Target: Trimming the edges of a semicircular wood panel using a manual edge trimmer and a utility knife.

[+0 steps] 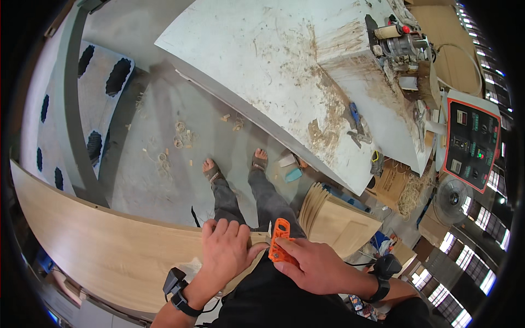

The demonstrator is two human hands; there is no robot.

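A long light wood-grain panel (117, 240) stretches from the far left to just in front of my body. My left hand (227, 251) is closed over the panel's edge near its right end, fingers curled over the far side and thumb pointing right. My right hand (317, 267) grips an orange plastic hand tool (281, 240) with slots in its body, held upright at the panel's end corner. The tool's left side is close to my left thumb; whether its working edge touches the wood I cannot tell.
A white, glue-stained machine table (273, 71) stands ahead, with a control box (471, 143) at right. Blue-handled pliers (356, 123) lie on it. Several curved wood panels (336, 221) lean at right. Curled strip offcuts (180, 136) litter the floor. A grey metal post (68, 109) rises at left.
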